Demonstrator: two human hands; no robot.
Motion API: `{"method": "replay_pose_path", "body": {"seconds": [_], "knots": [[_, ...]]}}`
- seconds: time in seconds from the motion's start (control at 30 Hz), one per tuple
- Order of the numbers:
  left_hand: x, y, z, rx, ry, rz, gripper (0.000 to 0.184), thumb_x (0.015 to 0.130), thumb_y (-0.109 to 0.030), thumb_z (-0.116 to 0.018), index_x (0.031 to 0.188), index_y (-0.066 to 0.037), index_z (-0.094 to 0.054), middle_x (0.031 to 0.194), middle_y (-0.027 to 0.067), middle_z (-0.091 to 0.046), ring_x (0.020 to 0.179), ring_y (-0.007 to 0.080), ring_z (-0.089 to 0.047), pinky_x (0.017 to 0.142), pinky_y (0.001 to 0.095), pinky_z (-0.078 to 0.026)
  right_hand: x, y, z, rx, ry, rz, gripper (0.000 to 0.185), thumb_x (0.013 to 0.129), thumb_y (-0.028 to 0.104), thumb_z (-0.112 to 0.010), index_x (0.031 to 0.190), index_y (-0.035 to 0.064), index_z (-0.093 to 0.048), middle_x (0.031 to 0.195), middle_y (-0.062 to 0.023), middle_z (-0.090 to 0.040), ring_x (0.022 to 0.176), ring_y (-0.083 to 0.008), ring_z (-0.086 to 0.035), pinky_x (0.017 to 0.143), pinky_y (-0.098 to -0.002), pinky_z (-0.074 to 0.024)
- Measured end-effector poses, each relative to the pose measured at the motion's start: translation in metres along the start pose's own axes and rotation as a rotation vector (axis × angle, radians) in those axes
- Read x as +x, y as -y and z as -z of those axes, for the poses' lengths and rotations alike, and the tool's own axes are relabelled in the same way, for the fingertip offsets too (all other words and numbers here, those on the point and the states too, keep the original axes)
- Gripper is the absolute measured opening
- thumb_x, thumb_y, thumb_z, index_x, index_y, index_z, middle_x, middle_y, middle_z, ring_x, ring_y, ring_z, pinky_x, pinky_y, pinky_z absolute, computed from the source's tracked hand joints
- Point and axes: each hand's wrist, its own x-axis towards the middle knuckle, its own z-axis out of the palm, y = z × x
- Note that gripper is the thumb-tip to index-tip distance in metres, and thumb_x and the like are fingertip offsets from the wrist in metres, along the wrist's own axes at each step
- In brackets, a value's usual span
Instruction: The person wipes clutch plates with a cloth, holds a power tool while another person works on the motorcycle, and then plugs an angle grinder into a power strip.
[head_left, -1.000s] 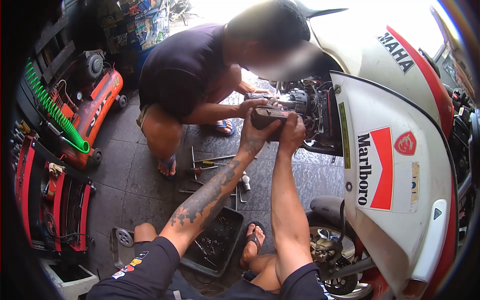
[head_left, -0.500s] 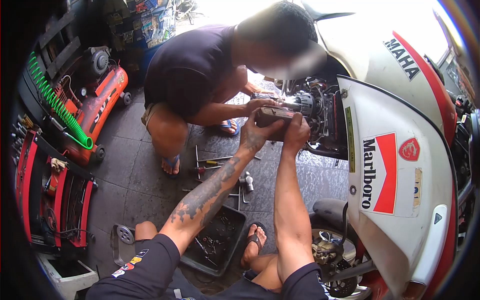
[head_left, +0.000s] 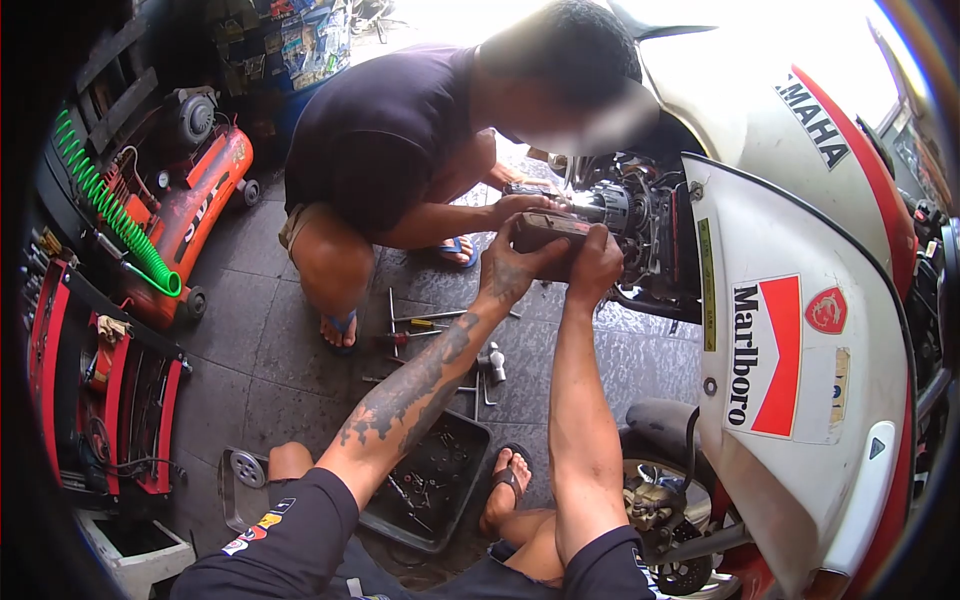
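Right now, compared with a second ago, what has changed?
The camera view has shifted slightly, so the white fairing sits a little further right in frame. Nothing was visibly taken hold of or let go. The left hand and right hand still grip the dark block-shaped part, the co-worker's hands remain by the exposed engine, and the hammer lies on the floor.

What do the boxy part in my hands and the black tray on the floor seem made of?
Boxy part: perhaps metal, dull and dark, from its crisp, hard-looking edges; plastic isn't ruled out.
Black tray: likely plastic, low sheen, judging by its rounded, moulded-looking rim.
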Motion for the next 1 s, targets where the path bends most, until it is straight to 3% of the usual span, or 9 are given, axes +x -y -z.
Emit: {"method": "replay_pose_path", "body": {"seconds": [0.23,0.3,0.67,0.73,1.0], "knots": [[0.000,0.003,0.000,-0.016,0.002,-0.004,0.095,0.063,-0.050,-0.083,0.131,0.005,-0.046,0.120,0.0189,-0.061,0.112,0.0242,-0.059,0.097,0.0308,-0.043,-0.004,0.010,0.004,0.016,0.026,-0.044,0.041,0.084,0.029,-0.045,0.083,-0.0039,-0.070,0.077,-0.0265,-0.065,0.072,-0.0391,-0.064,0.071,-0.0453,-0.0476],[0.000,0.001,-0.001,-0.007,-0.031,-0.020,0.069,0.070,-0.032,-0.084,0.122,0.001,-0.054,0.114,0.0103,-0.063,0.105,0.0169,-0.059,0.092,0.0294,-0.046,-0.002,0.011,0.003,-0.021,0.026,-0.055,0.041,0.084,0.029,-0.045,0.085,-0.0030,-0.071,0.078,-0.0251,-0.067,0.073,-0.0371,-0.065,0.072,-0.0435,-0.0487],[-0.004,0.001,-0.001,0.005,-0.025,-0.009,0.072,0.070,-0.033,-0.083,0.125,0.001,-0.052,0.116,0.0110,-0.062,0.108,0.0173,-0.058,0.095,0.0298,-0.044,-0.001,-0.001,0.000,-0.021,0.000,-0.014,0.040,0.084,0.027,-0.045,0.083,-0.0052,-0.069,0.077,-0.0270,-0.065,0.073,-0.0406,-0.063,0.073,-0.0467,-0.0466],[-0.005,-0.001,0.000,-0.002,0.003,-0.006,0.096,0.063,-0.049,-0.084,0.133,0.003,-0.044,0.122,0.0198,-0.059,0.115,0.0253,-0.057,0.099,0.0311,-0.042,-0.001,0.003,0.002,-0.008,0.018,-0.050,0.041,0.084,0.027,-0.045,0.082,-0.0063,-0.068,0.077,-0.0271,-0.065,0.074,-0.0419,-0.063,0.073,-0.0474,-0.0464],[-0.003,-0.003,0.001,-0.022,-0.015,-0.027,0.091,0.065,-0.048,-0.083,0.131,0.002,-0.046,0.120,0.0182,-0.060,0.113,0.0235,-0.058,0.097,0.0311,-0.044,-0.003,0.011,0.002,0.013,0.034,-0.054,0.042,0.084,0.027,-0.044,0.087,-0.0067,-0.068,0.079,-0.0263,-0.066,0.074,-0.0374,-0.065,0.073,-0.0447,-0.0474]]}}
